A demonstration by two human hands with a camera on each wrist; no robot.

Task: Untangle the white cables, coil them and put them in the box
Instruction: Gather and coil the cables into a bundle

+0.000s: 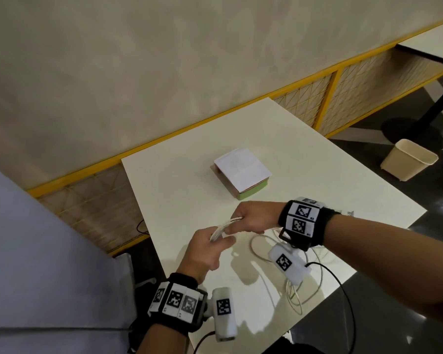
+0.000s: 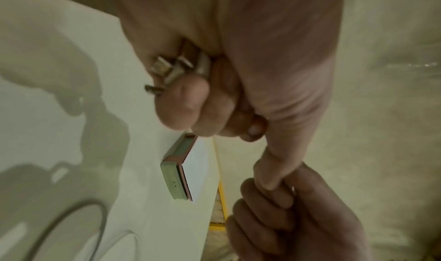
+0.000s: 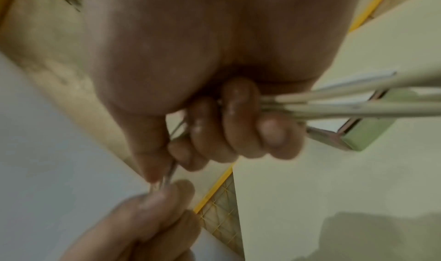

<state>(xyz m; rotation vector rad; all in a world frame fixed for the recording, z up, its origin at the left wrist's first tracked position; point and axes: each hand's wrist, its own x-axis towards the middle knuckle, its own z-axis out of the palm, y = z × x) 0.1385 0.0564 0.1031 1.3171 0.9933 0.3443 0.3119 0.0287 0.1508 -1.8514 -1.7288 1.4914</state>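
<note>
Both hands meet above the white table [image 1: 179, 180]. My left hand [image 1: 210, 247] grips a bunch of white cables [image 1: 221, 228], and their metal plug ends [image 2: 167, 68] poke out of its fist in the left wrist view. My right hand [image 1: 248, 219] holds the same cables a little farther along, fingers curled round several strands [image 3: 346, 102]. The loose lengths [image 1: 296, 295] trail in loops over the table under my right wrist. The box [image 1: 242, 173], green and pink with a white lid, lies shut beyond the hands.
The table's right edge runs close to the cable loops. A black wire [image 1: 343, 290] hangs off that edge. A beige bin [image 1: 408, 159] stands on the dark floor at right. A yellow-framed mesh panel [image 1: 317, 98] lines the wall behind.
</note>
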